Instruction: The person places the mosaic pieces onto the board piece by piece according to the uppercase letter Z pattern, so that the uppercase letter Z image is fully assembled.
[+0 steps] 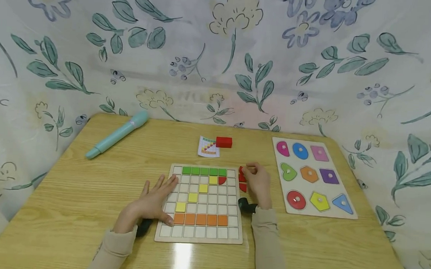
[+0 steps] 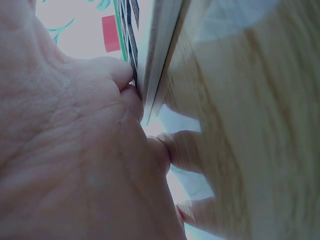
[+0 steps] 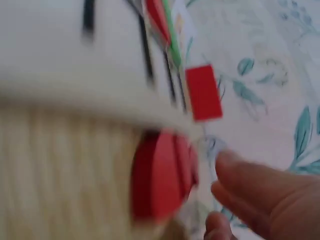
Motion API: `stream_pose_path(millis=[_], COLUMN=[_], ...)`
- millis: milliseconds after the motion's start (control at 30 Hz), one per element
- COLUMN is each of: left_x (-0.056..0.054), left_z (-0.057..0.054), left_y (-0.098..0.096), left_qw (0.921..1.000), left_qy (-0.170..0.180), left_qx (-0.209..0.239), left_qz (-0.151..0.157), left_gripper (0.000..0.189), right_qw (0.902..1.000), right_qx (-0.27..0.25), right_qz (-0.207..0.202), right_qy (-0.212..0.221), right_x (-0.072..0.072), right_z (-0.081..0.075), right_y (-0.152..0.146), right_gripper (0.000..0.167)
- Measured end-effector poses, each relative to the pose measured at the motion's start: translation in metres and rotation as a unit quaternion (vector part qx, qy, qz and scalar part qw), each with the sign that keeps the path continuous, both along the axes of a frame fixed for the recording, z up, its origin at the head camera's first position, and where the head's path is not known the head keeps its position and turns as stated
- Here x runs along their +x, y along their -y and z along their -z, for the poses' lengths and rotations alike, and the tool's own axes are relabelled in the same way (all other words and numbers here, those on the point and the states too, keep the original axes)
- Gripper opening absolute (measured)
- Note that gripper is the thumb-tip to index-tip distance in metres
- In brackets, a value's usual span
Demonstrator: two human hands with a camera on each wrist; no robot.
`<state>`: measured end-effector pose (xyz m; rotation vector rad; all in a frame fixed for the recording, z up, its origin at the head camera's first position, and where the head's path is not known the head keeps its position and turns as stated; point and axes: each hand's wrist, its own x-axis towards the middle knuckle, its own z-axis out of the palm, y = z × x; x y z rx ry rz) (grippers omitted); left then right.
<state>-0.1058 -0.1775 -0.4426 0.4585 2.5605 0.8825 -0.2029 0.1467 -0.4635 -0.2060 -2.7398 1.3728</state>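
Observation:
A square grid board (image 1: 200,237) lies before me, with a green row, a yellow diagonal, an orange row and one red quarter-circle piece (image 1: 222,180) on it. My left hand (image 1: 151,202) rests spread over the board's left edge, its thumb beside the first orange square (image 1: 179,218). Several loose red quarter-circle pieces (image 1: 243,187) lie in a column along the board's right side. Over the upper ones is my right hand (image 1: 258,182), fingertips bent down close to them. In the right wrist view, no piece shows between its fingers (image 3: 250,182).
Behind the board are a small pattern card (image 1: 209,152) and a red block (image 1: 224,142). A teal microphone-shaped object (image 1: 118,136) lies at the back left. To the right is a knobbed shape puzzle (image 1: 316,187). A floral cloth (image 1: 190,49) hangs behind the table.

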Motion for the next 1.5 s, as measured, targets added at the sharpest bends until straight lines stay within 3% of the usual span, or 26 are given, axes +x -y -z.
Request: stream_pose_path(millis=[167,300,467,667,900,1167,1333,1500], left_x=[0.0,0.0,0.001,0.001,0.001,0.0,0.0,0.001], left_z=[0.001,0.003,0.004,0.004,0.004,0.004,0.003,0.003], left_y=[0.001,0.002,0.002,0.003,0.003,0.002,0.002,0.002], left_qw=[1.0,1.0,1.0,1.0,1.0,1.0,1.0,1.0], left_qy=[-0.004,-0.005,-0.003,-0.006,-0.006,-0.007,-0.008,-0.005], left_qx=[-0.001,-0.003,-0.002,-0.004,-0.001,-0.002,-0.002,-0.004], left_qz=[-0.003,-0.003,-0.005,-0.004,0.0,0.004,0.004,0.003], left_gripper=[0.132,0.132,0.132,0.132,0.131,0.131,0.131,0.131], right_qw=[0.9973,0.9932,0.9907,0.9923,0.9928,0.9966,0.9973,0.9913], right_qx=[0.057,0.098,0.112,0.082,0.08,0.032,0.0,-0.05], right_qz=[-0.041,-0.06,-0.075,-0.093,-0.089,-0.076,-0.067,-0.1], right_qy=[0.018,0.021,0.016,-0.01,0.002,0.006,0.03,0.069], right_x=[0.0,0.001,0.005,0.009,0.012,0.013,0.015,0.018], right_z=[-0.002,-0.005,-0.006,-0.005,-0.006,-0.009,-0.017,-0.024], right_y=[-0.005,-0.002,0.0,-0.004,-0.003,-0.007,-0.007,0.001], right_gripper=[0.036,0.025,0.015,0.022,0.019,0.017,0.021,0.023])
